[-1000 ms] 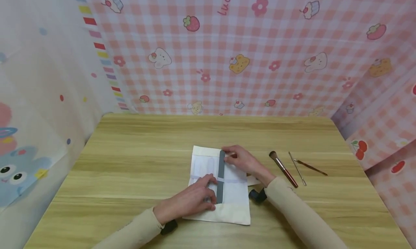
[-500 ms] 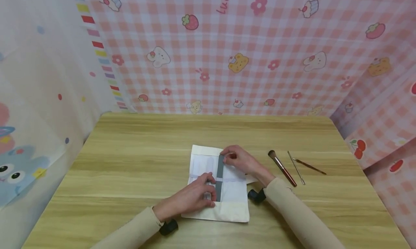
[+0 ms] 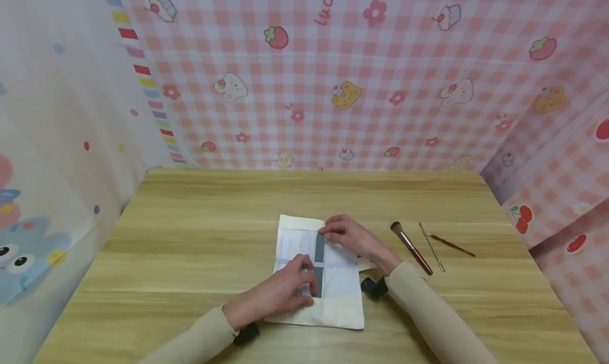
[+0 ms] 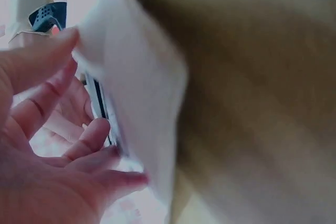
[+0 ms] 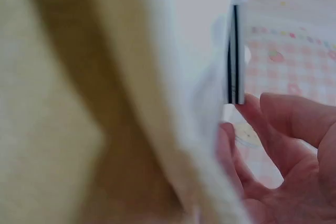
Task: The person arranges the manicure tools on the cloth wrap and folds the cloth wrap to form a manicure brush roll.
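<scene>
One white pouch point(image 3: 339, 286) on the counter point(image 3: 209, 221), one grey strip point(image 3: 320, 248) under its band point(image 3: 333, 264); right of it, one brush point(image 3: 413, 250), two slender sticks point(image 3: 432, 246). Left grip point(image 3: 280, 290) — loosely open — touches the pouch; right grip point(image 3: 354, 240), part-open, touches the strip's far end.

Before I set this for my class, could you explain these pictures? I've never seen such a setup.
There is no machine, just a person's bare left hand and right hand. One view looks down from the head; the others, from each wrist. On the wooden table lie a white case, a large brush, a thin metal rod and a slim brown tool. A grey strip sits under the case's band. The right hand touches the strip's far end; the left touches the case. I see no clear grip.
</scene>
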Motion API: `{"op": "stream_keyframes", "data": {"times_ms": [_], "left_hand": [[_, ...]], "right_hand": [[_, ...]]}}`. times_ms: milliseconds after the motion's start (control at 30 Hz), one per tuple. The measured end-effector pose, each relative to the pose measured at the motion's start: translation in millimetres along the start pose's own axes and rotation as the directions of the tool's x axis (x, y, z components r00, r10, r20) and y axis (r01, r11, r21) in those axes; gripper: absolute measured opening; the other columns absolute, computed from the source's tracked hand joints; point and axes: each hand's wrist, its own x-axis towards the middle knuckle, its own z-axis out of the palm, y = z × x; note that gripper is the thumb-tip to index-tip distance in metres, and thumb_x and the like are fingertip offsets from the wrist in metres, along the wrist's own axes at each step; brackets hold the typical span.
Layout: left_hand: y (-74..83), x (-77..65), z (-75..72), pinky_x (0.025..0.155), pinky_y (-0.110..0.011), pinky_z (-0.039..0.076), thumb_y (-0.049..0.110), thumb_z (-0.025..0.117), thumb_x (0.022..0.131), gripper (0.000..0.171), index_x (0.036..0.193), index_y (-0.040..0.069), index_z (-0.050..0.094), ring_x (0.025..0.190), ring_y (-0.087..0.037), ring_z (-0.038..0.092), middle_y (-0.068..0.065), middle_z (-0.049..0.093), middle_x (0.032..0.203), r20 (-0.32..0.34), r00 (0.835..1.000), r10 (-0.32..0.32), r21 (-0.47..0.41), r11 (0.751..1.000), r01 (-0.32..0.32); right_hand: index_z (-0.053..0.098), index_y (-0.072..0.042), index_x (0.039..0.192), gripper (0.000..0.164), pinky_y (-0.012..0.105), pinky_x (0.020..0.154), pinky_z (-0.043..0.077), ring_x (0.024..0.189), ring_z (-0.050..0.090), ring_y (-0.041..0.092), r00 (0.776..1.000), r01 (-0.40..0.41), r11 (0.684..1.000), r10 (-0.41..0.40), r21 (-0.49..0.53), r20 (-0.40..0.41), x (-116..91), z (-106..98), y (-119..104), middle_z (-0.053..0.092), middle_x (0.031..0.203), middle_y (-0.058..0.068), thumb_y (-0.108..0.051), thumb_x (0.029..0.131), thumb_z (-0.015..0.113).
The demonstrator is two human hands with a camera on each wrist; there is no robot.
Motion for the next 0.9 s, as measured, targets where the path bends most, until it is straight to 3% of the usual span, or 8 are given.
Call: {"op": "stream_keyframes", "data": {"times_ms": [167, 333, 600, 767, 900], "left_hand": [[4.8, -0.6, -4.4, 0.095, -0.031, 0.053, 0.02, 0.078, 0.095, 0.016, 0.105, 0.014, 0.067, 0.11, -0.019, 0.059, -0.009, 0.051, 0.135, -0.001, 0.999, 0.052, 0.097, 0.994, -0.051], [6.2, 10.9, -16.0, 0.1, -0.031, 0.05, 0.025, 0.073, 0.099, 0.025, 0.119, 0.01, 0.067, 0.119, -0.016, 0.056, -0.003, 0.058, 0.134, 0.049, 0.991, 0.121, 0.167, 0.978, -0.127], [-5.3, 24.2, -26.9, 0.099, -0.031, 0.051, 0.026, 0.07, 0.101, 0.028, 0.125, 0.011, 0.068, 0.109, -0.014, 0.063, -0.001, 0.066, 0.125, 0.101, 0.988, 0.116, 0.117, 0.985, -0.128], [-12.3, 27.0, -25.5, 0.112, -0.041, 0.043, 0.028, 0.07, 0.1, 0.033, 0.127, 0.009, 0.069, 0.131, -0.022, 0.057, -0.006, 0.06, 0.14, 0.101, 0.983, 0.156, 0.199, 0.965, -0.174], [-16.1, 26.7, -23.0, 0.118, -0.053, 0.035, 0.034, 0.071, 0.099, 0.043, 0.135, 0.01, 0.067, 0.145, -0.028, 0.045, -0.009, 0.053, 0.152, 0.13, 0.977, 0.167, 0.243, 0.95, -0.195]], "right_hand": [[0.067, -0.009, 0.137, 0.035, 0.051, 0.104, 0.047, 0.13, 0.056, 0.032, 1.0, 0.004, 0.997, -0.006, 0.079, 0.025, -4, -8, 1, 0.06, 0.143, 0.012, -0.023, 0.106, 0.058], [0.06, -0.004, 0.143, 0.042, 0.048, 0.1, 0.052, 0.122, 0.063, 0.031, 1.0, 0.028, 0.987, -0.027, 0.159, -0.012, -13, -17, -7, 0.062, 0.14, 0.015, -0.023, 0.106, 0.058], [0.063, -0.002, 0.138, 0.037, 0.045, 0.093, 0.055, 0.116, 0.066, 0.033, 0.986, 0.025, 0.998, -0.017, 0.05, -0.163, -37, -41, -15, 0.069, 0.129, 0.017, -0.022, 0.108, 0.055], [0.067, -0.003, 0.135, 0.034, 0.043, 0.089, 0.054, 0.113, 0.066, 0.034, 0.961, 0.024, 1.0, -0.025, -0.006, -0.276, -56, -63, -3, 0.068, 0.13, 0.02, -0.023, 0.108, 0.057], [0.064, -0.005, 0.138, 0.039, 0.043, 0.092, 0.053, 0.116, 0.063, 0.032, 0.951, -0.026, 0.999, 0.014, -0.036, -0.308, -72, -80, 8, 0.066, 0.134, 0.019, -0.03, 0.109, 0.055]]}}
